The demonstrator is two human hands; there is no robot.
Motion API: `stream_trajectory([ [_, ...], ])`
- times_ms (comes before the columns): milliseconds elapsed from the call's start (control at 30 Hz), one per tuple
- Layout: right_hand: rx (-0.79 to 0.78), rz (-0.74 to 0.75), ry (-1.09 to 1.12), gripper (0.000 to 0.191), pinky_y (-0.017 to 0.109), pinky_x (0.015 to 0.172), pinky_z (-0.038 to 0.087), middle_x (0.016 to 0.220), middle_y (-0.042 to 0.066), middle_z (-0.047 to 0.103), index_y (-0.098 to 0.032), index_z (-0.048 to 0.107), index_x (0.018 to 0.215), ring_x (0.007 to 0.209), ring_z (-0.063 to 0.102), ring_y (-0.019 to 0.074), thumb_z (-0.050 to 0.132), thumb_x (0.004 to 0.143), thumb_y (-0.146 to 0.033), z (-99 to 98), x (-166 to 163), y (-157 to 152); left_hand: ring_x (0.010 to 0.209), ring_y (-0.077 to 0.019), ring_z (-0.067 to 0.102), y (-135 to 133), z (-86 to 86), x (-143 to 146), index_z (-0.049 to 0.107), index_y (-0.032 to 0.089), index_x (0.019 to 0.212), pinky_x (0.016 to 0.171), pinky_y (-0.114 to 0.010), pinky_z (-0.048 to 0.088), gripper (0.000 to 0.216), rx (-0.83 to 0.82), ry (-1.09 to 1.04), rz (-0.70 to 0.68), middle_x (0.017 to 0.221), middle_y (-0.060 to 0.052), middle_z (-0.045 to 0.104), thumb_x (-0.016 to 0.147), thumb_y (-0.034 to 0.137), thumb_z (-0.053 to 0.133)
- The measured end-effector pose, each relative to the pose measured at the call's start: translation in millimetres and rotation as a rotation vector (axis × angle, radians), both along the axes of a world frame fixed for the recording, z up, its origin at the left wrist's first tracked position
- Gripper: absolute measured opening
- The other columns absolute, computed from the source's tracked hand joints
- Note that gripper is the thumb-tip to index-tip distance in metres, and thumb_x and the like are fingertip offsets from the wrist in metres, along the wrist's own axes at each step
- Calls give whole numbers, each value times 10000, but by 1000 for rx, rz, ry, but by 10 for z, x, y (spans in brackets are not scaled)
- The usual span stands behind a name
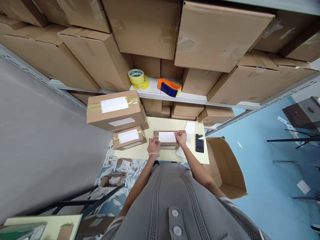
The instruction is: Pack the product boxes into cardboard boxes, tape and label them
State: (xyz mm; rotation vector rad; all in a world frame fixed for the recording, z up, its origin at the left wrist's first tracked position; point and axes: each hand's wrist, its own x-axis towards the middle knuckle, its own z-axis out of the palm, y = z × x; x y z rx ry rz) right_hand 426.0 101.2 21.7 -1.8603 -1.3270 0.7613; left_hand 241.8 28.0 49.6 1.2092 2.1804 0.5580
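A small cardboard box lies on the pale yellow table in front of me, with a white label on its top and tape at its left end. My right hand has its fingertips pinched at the label's right edge. At the box's left end is my left hand, wearing a bracelet, its fingers drawn together. Whatever may be between those fingers is too small to make out. White backing paper is right of the box, partly behind my right hand and forearm.
A phone lies on the table's right. Two labelled boxes, one large and one small, stand left. Tape rolls and an orange-blue tape dispenser sit on the shelf among cartons. An open carton stands right of the table.
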Motion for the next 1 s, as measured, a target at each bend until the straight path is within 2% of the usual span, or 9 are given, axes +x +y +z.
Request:
stream_trajectory([
  [433,-123,73,-126,38,278,741,469,1016,32,501,-215,601,733,832,573,159,589,755,-244,-57,-2,29,753,-137,614,67,-14,-3,679,245,828,621,-261,428,155,-111,65,-62,1058,-18,544,842,318,544],
  [667,-189,78,-161,45,247,707,460,993,14,503,-215,591,700,808,568,134,618,735,-228,-36,5,89,756,-148,613,101,-29,28,647,228,815,616,-276,423,133,-132,91,-78,1081,-26,525,827,310,543],
  [833,-222,53,-184,85,248,716,455,1002,26,515,-212,579,691,812,569,134,628,746,-254,-42,-1,97,753,-145,608,101,-48,29,632,232,814,611,-273,422,127,-133,105,-101,1064,-23,517,831,316,538],
  [1000,-224,32,-196,179,260,690,442,938,22,524,-218,493,682,785,561,147,659,725,-269,-45,19,98,741,-148,611,94,-50,16,624,227,795,611,-283,428,148,-143,128,-117,1064,-23,527,846,325,525],
])
